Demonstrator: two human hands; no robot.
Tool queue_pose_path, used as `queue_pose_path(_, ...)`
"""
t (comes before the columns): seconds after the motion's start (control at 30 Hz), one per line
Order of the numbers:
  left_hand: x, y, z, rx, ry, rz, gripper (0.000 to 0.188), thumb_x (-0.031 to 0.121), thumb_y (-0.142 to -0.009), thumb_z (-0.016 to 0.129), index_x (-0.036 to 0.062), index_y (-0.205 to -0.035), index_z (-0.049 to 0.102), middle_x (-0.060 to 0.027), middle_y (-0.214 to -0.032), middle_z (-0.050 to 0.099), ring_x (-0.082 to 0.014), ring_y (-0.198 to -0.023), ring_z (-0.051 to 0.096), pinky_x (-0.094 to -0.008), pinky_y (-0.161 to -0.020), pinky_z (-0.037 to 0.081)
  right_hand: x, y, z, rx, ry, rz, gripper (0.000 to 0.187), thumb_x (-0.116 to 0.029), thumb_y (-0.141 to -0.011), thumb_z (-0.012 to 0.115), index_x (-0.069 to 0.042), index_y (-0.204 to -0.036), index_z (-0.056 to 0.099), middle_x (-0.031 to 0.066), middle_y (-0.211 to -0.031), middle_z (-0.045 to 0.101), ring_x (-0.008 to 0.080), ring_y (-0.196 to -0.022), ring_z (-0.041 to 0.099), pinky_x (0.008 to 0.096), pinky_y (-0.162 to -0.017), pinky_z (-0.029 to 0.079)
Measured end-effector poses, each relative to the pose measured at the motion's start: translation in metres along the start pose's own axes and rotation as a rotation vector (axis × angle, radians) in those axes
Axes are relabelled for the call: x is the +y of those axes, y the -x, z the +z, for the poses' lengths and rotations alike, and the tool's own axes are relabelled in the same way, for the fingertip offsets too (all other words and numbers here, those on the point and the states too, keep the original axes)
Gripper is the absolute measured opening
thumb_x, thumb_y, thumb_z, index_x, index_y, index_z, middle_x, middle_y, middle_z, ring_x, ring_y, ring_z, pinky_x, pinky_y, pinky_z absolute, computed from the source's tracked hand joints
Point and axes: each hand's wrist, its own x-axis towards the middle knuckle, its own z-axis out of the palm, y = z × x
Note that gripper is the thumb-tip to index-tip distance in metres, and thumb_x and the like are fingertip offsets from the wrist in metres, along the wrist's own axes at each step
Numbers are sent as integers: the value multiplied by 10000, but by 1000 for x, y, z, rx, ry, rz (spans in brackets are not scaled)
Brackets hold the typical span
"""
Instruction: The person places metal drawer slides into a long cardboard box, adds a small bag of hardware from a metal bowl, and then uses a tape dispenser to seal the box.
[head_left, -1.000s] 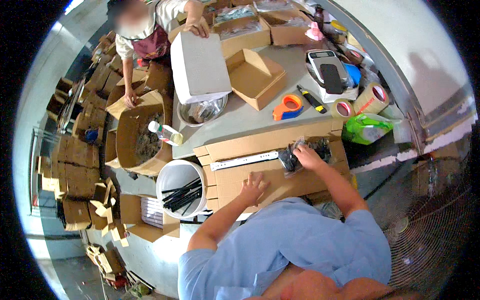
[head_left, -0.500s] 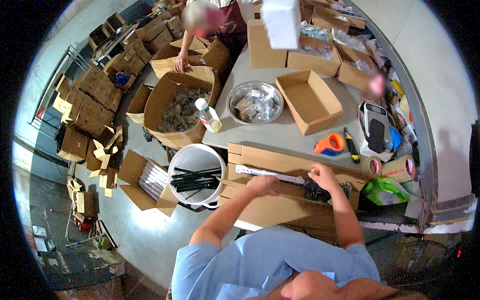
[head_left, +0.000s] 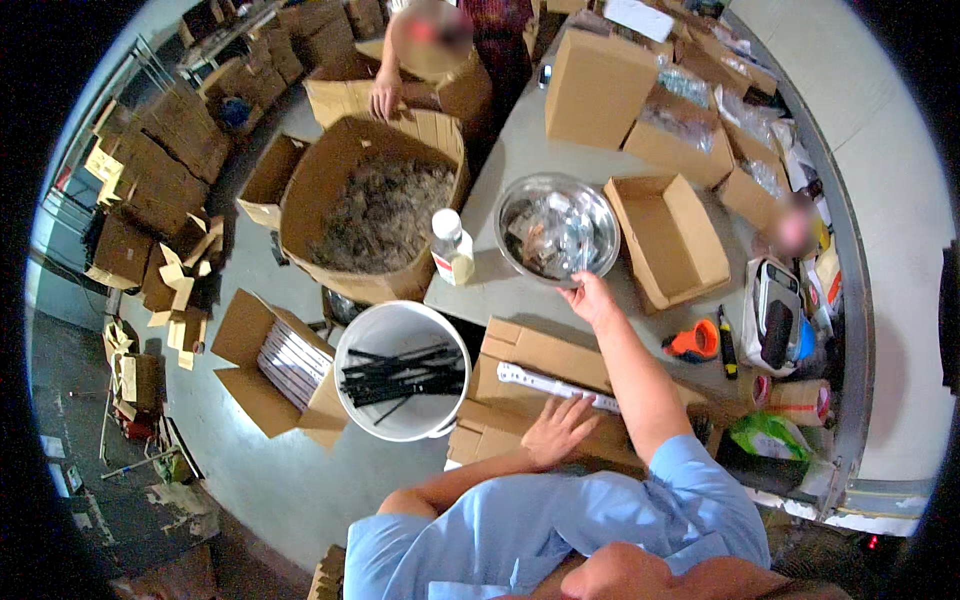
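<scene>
Looking down, in the head view, at a steel bowl (head_left: 512,205) holding small clear plastic bags (head_left: 560,235) and sitting on the grey table (head_left: 510,300), just left of an open cardboard tray (head_left: 690,285). Seeing, farther left, a white bucket (head_left: 400,320) holding a loose bundle of black strips (head_left: 405,380), a small carton (head_left: 240,325) packed with long white strips (head_left: 295,365), and a large carton (head_left: 380,287) heaped with grey-brown matter (head_left: 380,215), with another person's hand (head_left: 385,97) touching cardboard at its far edge. Holding the right hand (head_left: 590,297) at the bowl's near rim, thumb and fingers close together; being unable to tell whether clamping on metal or on one of the bags. Resting the left hand (head_left: 558,432) palm down, fingers spread apart, on the opened cardboard box (head_left: 545,350) nearest the body, with fingertips just beside the white metal rail (head_left: 540,382). Finding that rail lying lengthwise along the box, reaching in sight to the edge of the right forearm (head_left: 640,385).
</scene>
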Motion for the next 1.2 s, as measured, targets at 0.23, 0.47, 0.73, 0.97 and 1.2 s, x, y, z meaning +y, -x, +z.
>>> queue_pose_path(0.23,1,12,25,130,-2,-80,605,342,-777,560,496,-1315,330,-77,-1456,155,-400,-1317,125,-674,-954,195,-4,156,-28,97,323,-83,231,-53,-781,553,0,-1006,549,98,-944,609,222,-835,609,354,-715,539)
queue_pose_path(0.47,3,16,34,305,-184,-39,736,578,-620,684,469,-1287,394,-115,-1432,164,-480,-1274,118,-666,-987,52,19,239,-122,69,1115,-611,348,-96,-851,535,3,-1182,494,73,-1011,617,180,-772,601,297,-680,480)
queue_pose_path(0.73,21,4,-9,-304,-132,-232,771,606,-644,649,271,-1304,435,-110,-1356,325,-385,-1229,315,-699,-941,209,34,295,-107,-9,1449,-983,665,69,-766,471,-162,-1375,336,134,-1252,528,289,-1160,504,352,-944,412)
queue_pose_path(0.97,25,18,-1,-255,-43,-328,841,623,-594,685,204,-1284,450,-143,-1340,337,-371,-1210,353,-573,-931,348,-10,337,-99,268,1458,-868,595,61,-771,430,-85,-1347,386,196,-1260,501,234,-1102,542,301,-896,405)
queue_pose_path(1.2,18,5,-8,-350,21,-367,822,644,-602,668,138,-1224,490,-201,-1247,380,-405,-1167,371,-522,-935,364,-54,277,-66,442,1247,-704,295,-129,-863,524,27,-1113,507,129,-905,621,192,-749,584,368,-663,460)
